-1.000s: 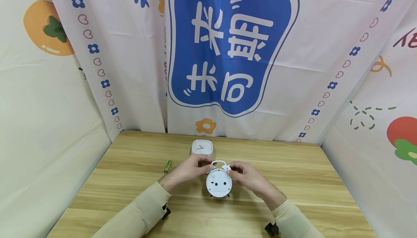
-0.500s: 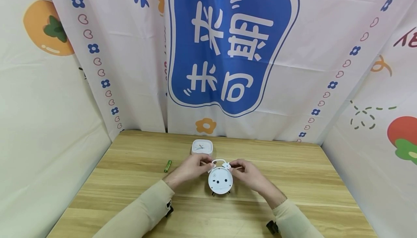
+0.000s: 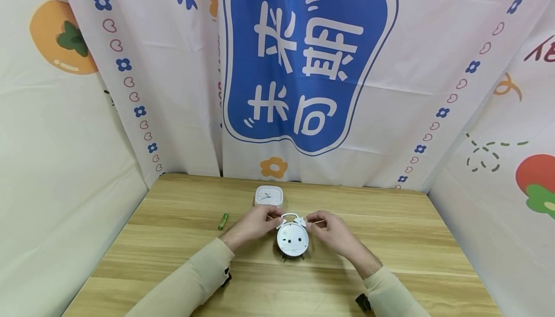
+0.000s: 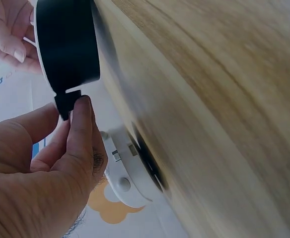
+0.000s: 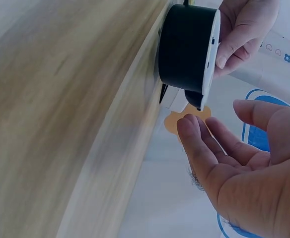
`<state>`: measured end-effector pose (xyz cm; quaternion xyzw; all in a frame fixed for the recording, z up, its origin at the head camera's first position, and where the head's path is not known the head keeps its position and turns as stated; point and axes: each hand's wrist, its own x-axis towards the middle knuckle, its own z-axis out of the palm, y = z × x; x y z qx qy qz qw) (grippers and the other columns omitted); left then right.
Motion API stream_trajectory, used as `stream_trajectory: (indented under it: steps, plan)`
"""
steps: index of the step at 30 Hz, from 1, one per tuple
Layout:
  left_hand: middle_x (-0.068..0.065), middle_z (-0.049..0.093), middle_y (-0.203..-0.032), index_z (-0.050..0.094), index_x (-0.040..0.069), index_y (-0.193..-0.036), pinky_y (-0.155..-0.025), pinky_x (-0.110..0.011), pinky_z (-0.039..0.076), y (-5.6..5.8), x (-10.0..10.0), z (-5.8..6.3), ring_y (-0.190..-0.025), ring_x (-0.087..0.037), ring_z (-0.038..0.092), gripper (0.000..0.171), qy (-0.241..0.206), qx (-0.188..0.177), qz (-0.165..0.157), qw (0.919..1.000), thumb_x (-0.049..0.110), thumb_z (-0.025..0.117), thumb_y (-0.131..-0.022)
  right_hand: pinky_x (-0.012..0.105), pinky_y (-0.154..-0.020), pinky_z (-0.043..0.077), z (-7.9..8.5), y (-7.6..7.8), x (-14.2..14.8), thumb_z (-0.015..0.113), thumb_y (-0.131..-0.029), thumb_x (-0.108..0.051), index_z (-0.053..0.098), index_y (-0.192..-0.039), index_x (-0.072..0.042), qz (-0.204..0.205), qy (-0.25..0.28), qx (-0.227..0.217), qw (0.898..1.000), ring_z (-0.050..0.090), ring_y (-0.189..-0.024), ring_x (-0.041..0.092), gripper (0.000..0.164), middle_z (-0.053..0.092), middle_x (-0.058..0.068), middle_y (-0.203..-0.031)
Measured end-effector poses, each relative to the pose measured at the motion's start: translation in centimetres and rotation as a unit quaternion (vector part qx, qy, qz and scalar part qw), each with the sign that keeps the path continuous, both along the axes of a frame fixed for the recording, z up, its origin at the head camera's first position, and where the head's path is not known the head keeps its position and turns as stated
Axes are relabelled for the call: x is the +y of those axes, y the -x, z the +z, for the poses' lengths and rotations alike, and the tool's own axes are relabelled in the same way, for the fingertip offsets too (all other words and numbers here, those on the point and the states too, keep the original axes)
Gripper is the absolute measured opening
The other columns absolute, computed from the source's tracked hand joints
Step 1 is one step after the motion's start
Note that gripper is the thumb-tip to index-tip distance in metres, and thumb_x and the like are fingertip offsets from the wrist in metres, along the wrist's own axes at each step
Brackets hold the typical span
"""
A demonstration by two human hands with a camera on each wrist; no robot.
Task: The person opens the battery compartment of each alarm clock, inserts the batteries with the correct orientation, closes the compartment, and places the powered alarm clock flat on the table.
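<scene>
A round alarm clock (image 3: 292, 240) with a top handle, bell-like ears and short legs has its white back toward the head camera. Its dark side shows in the left wrist view. Thumb and fingers of my left hand (image 3: 259, 223) pinch the ear at its upper left; the left wrist view shows this pinch on a small dark piece (image 4: 65, 103). My right hand (image 3: 331, 232) is beside the other ear, fingers loosely bent. In the right wrist view a gap separates those fingertips (image 5: 187, 121) from the clock, and nothing is between them.
Behind the left hand on the wooden table (image 3: 390, 240) is a white rounded-square clock (image 3: 269, 195), partly covered by that hand. A green battery (image 3: 223, 221) lies left of the left hand. Printed curtains (image 3: 186, 114) hang at the back and sides.
The alarm clock has shifted slightly up and away from the front edge. My right hand has let go of its ear and moved slightly right; the left keeps its pinch.
</scene>
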<state>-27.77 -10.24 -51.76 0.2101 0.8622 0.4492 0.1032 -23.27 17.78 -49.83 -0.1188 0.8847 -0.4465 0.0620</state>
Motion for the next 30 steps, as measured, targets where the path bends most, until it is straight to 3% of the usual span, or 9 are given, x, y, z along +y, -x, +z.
stream_trajectory:
  steps: [4,5,12,15,18,20,24,27,30]
  plan:
    - [-0.012,0.085,-0.120,0.081,-0.002,-0.133,-0.099,-0.037,0.068,-0.2,0.0,0.1,-0.110,-0.017,0.077,0.025,-0.002,0.003,-0.003,1.0000,0.012,0.071,-0.115,0.055,-0.107,0.071,0.1,-0.1,-0.1,0.074,-0.116,-0.017,0.079,-0.137,0.002,-0.005,-0.002,0.004,1.000,0.082,-0.124,0.038,0.029,0.085,0.017,-0.132]
    - [-0.014,0.085,-0.122,0.081,-0.003,-0.133,-0.103,-0.040,0.069,-0.6,0.2,0.8,-0.112,-0.019,0.078,0.025,-0.001,-0.010,0.003,0.9999,0.010,0.073,-0.113,0.056,-0.107,0.071,0.1,-0.1,-0.1,0.074,-0.116,-0.017,0.079,-0.136,0.002,-0.005,-0.003,0.006,1.000,0.082,-0.123,0.038,0.028,0.085,0.016,-0.131]
    - [-0.018,0.084,-0.132,0.077,-0.006,-0.141,-0.113,-0.051,0.069,-1.4,0.1,1.3,-0.123,-0.031,0.081,0.032,0.006,-0.012,-0.007,0.9999,0.012,0.075,-0.114,0.056,-0.106,0.071,0.2,-0.3,-0.3,0.075,-0.114,-0.015,0.079,-0.135,0.003,-0.008,-0.013,0.020,1.000,0.084,-0.120,0.036,0.028,0.086,0.015,-0.128]
    - [-0.022,0.081,-0.143,0.074,-0.004,-0.148,-0.116,-0.054,0.069,-1.6,-0.1,1.6,-0.130,-0.036,0.081,0.039,0.022,0.016,-0.029,0.9992,0.015,0.075,-0.115,0.055,-0.106,0.071,0.3,-0.4,-0.4,0.075,-0.114,-0.014,0.079,-0.135,0.004,-0.009,-0.017,0.025,1.000,0.084,-0.119,0.036,0.027,0.086,0.015,-0.127]
    - [-0.019,0.079,-0.151,0.074,0.001,-0.151,-0.117,-0.054,0.069,-1.7,-0.3,1.7,-0.135,-0.036,0.080,0.040,0.068,0.081,-0.060,0.9926,0.018,0.076,-0.115,0.054,-0.105,0.072,0.3,-0.4,-0.4,0.075,-0.114,-0.013,0.079,-0.134,0.004,-0.008,-0.025,0.035,0.999,0.084,-0.117,0.035,0.026,0.087,0.015,-0.125]
    - [-0.014,0.078,-0.153,0.075,0.005,-0.150,-0.119,-0.052,0.068,-1.6,-0.5,1.8,-0.138,-0.033,0.079,0.038,0.109,0.135,-0.088,0.9810,0.020,0.076,-0.116,0.054,-0.106,0.072,0.2,-0.4,-0.4,0.075,-0.114,-0.013,0.079,-0.134,0.004,-0.008,-0.034,0.040,0.999,0.084,-0.118,0.035,0.026,0.087,0.015,-0.124]
    - [-0.006,0.077,-0.155,0.078,0.010,-0.149,-0.127,-0.048,0.063,-1.5,-1.2,1.9,-0.146,-0.027,0.073,0.039,0.180,0.225,-0.156,0.9448,0.028,0.079,-0.115,0.056,-0.107,0.071,0.0,-0.4,-0.4,0.076,-0.114,-0.012,0.079,-0.135,0.004,-0.005,-0.046,0.043,0.998,0.084,-0.118,0.033,0.027,0.086,0.015,-0.124]
    - [-0.001,0.078,-0.155,0.079,0.015,-0.148,-0.133,-0.045,0.057,-1.4,-1.6,1.8,-0.150,-0.023,0.071,0.040,0.218,0.270,-0.205,0.9151,0.035,0.080,-0.114,0.055,-0.108,0.071,0.0,-0.4,-0.5,0.075,-0.114,-0.012,0.079,-0.136,0.004,-0.003,-0.052,0.042,0.998,0.083,-0.119,0.032,0.027,0.086,0.014,-0.125]
    - [0.004,0.081,-0.152,0.083,0.019,-0.144,-0.132,-0.039,0.058,-1.3,-1.9,1.7,-0.148,-0.017,0.073,0.035,0.232,0.302,-0.246,0.8913,0.035,0.080,-0.113,0.052,-0.107,0.072,0.0,-0.4,-0.5,0.075,-0.114,-0.011,0.079,-0.136,0.004,0.001,-0.054,0.045,0.998,0.083,-0.119,0.031,0.027,0.086,0.014,-0.124]
